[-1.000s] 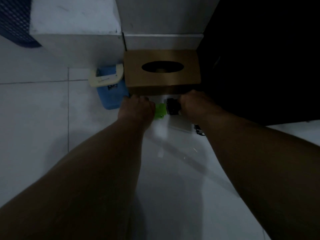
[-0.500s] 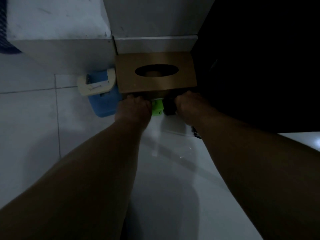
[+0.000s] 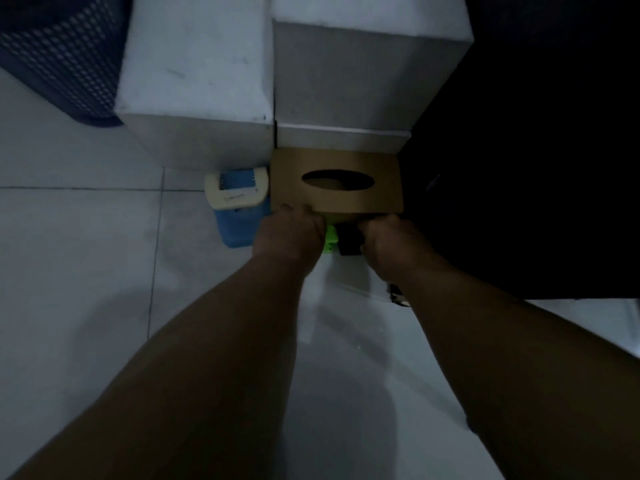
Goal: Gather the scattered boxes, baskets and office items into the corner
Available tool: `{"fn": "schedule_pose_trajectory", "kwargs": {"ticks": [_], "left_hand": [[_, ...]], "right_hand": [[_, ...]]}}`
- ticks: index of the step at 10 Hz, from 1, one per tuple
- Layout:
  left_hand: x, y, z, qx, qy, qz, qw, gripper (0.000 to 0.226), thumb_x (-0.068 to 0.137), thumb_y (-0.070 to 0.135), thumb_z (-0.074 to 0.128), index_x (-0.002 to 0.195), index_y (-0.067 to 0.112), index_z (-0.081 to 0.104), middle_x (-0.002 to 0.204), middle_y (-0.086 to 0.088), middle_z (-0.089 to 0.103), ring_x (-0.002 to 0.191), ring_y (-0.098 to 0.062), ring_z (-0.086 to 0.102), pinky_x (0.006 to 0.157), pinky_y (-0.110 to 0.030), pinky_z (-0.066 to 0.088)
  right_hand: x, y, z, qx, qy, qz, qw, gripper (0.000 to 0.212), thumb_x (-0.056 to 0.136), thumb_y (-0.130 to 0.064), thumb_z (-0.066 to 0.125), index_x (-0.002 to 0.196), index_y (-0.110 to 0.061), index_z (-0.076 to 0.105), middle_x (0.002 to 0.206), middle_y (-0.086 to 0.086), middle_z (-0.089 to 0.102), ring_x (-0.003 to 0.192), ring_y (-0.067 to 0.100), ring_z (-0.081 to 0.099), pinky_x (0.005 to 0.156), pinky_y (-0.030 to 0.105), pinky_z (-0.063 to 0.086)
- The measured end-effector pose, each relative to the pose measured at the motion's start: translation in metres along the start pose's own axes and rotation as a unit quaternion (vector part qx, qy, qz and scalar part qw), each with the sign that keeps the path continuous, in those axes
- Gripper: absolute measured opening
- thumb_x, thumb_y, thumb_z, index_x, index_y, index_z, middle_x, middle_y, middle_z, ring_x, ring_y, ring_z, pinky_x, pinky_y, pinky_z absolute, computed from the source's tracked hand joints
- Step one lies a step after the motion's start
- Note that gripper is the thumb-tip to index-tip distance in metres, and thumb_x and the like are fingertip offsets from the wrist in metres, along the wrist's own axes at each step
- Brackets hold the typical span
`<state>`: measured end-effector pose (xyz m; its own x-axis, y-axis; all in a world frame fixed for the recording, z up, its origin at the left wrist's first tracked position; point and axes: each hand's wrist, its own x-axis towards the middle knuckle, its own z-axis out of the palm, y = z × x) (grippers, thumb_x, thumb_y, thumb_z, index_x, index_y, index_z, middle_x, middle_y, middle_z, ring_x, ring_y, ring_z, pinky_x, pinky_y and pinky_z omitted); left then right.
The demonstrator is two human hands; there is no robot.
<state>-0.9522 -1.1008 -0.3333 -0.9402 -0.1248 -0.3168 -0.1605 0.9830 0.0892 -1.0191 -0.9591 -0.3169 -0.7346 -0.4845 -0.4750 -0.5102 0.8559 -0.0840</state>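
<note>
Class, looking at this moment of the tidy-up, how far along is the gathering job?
Done: two white boxes, a dark mesh basket, a blue container and a cardboard tissue box sit grouped together. In hand: the left hand and right hand are at a green item and black item. Left: a flat white item beneath.

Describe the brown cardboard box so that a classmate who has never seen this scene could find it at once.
Find the two white blocks in the floor's corner. The brown cardboard box lies right before them, beside a blue container. It alone has an oval slot on top.
</note>
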Motion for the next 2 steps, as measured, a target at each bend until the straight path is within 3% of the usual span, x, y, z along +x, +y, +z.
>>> {"fn": "schedule_pose_trajectory", "kwargs": {"ticks": [2], "left_hand": [[-0.023,-0.001,-0.071,0.010,0.040,-0.043,0.998,0.025,0.098,0.020,0.043,0.119,0.015,0.057,0.119,-0.010,0.057,0.109,-0.031,0.056,0.071,-0.037,0.041]], "right_hand": [[-0.018,-0.034,-0.063,-0.061,0.022,-0.037,0.997,0.029,0.087,-0.023,0.063,0.115,-0.018,0.067,0.117,0.014,0.063,0.104,0.034,0.062,0.082,0.033,0.053]]}}
